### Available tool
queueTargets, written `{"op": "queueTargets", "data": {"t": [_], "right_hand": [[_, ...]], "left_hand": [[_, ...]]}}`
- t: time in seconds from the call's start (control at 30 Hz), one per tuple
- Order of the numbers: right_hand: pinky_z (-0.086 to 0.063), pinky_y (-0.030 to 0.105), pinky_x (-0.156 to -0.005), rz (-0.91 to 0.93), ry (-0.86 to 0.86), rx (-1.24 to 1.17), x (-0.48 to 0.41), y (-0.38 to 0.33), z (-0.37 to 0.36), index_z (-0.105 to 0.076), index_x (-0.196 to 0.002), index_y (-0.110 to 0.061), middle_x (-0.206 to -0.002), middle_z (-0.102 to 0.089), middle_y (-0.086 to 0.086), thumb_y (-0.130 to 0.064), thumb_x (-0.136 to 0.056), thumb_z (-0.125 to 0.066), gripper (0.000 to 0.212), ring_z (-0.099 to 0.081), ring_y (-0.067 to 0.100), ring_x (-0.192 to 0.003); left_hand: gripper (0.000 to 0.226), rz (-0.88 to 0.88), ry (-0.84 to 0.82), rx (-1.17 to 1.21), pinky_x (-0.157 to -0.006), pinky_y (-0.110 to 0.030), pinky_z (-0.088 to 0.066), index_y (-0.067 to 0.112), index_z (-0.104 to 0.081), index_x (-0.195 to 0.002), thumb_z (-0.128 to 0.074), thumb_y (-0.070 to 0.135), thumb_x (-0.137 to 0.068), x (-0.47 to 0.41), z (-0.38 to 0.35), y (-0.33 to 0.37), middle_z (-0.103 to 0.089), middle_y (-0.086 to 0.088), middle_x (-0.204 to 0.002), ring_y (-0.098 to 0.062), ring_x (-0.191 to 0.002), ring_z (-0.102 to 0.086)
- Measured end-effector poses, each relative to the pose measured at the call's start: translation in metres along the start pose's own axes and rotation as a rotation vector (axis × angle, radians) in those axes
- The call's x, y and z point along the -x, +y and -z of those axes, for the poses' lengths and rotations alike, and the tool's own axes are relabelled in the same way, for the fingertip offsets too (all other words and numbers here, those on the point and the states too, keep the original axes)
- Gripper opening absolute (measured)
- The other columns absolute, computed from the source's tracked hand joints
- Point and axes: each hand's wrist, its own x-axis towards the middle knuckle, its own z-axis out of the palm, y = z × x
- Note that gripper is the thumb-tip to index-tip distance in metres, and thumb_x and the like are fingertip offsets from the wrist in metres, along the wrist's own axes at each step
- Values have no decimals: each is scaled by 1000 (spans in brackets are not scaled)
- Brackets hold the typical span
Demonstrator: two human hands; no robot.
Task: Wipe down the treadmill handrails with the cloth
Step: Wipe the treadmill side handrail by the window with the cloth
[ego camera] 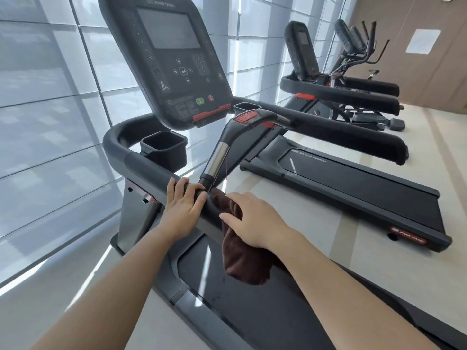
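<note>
Fingers (237,199) of right hand (255,221) half-buried in cloth (243,263)

One wide-angle view, worn on the head, looks forward and down from close above the near treadmill's handrail (151,170) — it runs diagonally through mid-frame. The console (171,59) fills the upper centre; other machines (341,97) recede toward the upper right.

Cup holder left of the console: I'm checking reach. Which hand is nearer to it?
Left. The left hand grips the handrail just below the cup holder; the right hand, holding the cloth, is farther along the rail.
</note>
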Motion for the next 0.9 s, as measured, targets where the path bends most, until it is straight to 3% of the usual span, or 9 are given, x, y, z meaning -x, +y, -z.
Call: {"op": "queueTargets", "data": {"t": [0.13, 0.2, 0.37, 0.57, 0.67, 0.8, 0.9], "right_hand": [[-35, 37, -102, 76, 29, 51, 51, 27, 13, -36, -135, -32, -136, -43, -1, -51, -88, -47, 52, -43, 28, -116], [-37, 35, -100, 80, 30, 18, 79, 50, 25, -37, -133, -37, -132, -45, -7, -56, -85, -46, 53, -46, 23, -115], [-36, 21, -88, 54, -19, -160, 119, 94, 51, -44, -122, -44, -114, -54, -17, -66, -76, -44, 51, -51, 7, -106], [-35, 33, -104, 176, -94, -245, 120, 102, 63, -46, -132, -31, -132, -53, -5, -44, -87, -53, 47, -47, 15, -120], [-32, 25, -102, 240, -110, -264, 154, 135, 75, -43, -133, -32, -133, -50, -9, -45, -87, -53, 49, -45, 11, -122], [-29, 9, -93, 260, -41, -415, 204, 178, 76, -43, -132, -36, -127, -49, -21, -49, -87, -52, 48, -42, -5, -115], [-29, 14, -95, 260, 35, -472, 214, 179, 68, -44, -130, -33, -126, -48, -19, -45, -90, -50, 43, -42, -1, -116]], "left_hand": [[40, 167, -44, 26, -115, -42, 1, 24, -38, -133, -33, 38, -96, 7, 5, 24, -15, -5, -152, -23, -142, 10], [43, 208, -69, 51, -114, -42, 0, 22, -37, -135, -36, 38, -95, 18, 1, 46, -10, -6, -154, -25, -142, 12], [45, 173, -15, 63, -114, -40, 2, 22, -30, -139, -35, 34, -96, 64, -32, 102, -4, -5, -156, -24, -142, 12], [48, 242, 92, 98, -117, -38, -5, 25, -26, -142, -36, 35, -96, 113, -74, 163, -3, -2, -157, -19, -143, 2], [48, 291, 135, 93, -114, -34, -9, 28, -25, -143, -35, 36, -96, 134, -90, 189, -5, 2, -157, -16, -143, -4], [49, 346, 170, 112, -110, -27, -7, 30, -21, -145, -32, 35, -97, 151, -107, 216, -3, 3, -157, -14, -143, -5], [51, 387, 138, 94, -107, -23, -5, 30, -18, -145, -32, 36, -97, 156, -110, 227, -1, 3, -158, -12, -142, -4]]}}
